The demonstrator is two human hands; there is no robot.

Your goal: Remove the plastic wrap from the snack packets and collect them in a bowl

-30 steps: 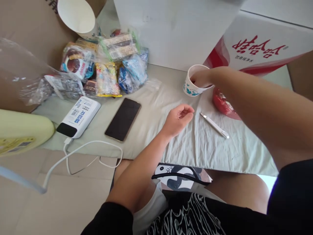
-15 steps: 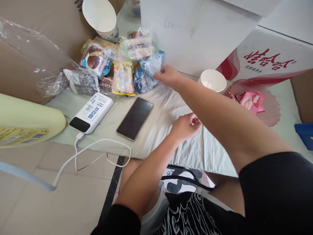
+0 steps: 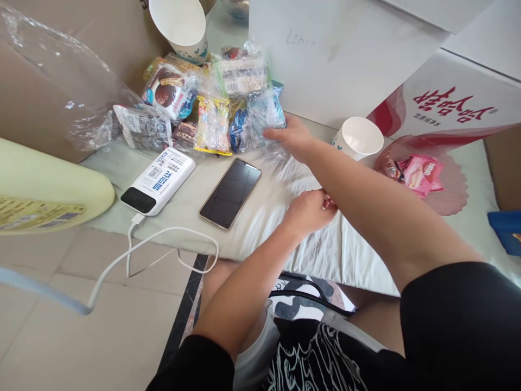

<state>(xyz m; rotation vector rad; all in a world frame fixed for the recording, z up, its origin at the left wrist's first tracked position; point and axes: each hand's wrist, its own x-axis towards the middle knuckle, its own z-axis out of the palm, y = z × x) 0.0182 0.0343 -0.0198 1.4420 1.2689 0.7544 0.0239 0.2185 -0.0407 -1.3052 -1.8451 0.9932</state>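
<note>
- Right now the right hand [image 3: 293,140] reaches across to the far side, fingers spread flat and touching the clear plastic bag of snacks [image 3: 260,117]; it grips nothing that shows.
- Nearer, the left hand [image 3: 309,209] rests on the pale cloth [image 3: 285,184], curled closed around a small reddish item [image 3: 328,202], too hidden to name.
- Left of the hands lie a dark phone [image 3: 230,193] and a white power bank [image 3: 158,180].
- Just right of the right forearm stands a paper cup [image 3: 358,138], with a pink wafer packet [image 3: 421,174] further right.
</note>
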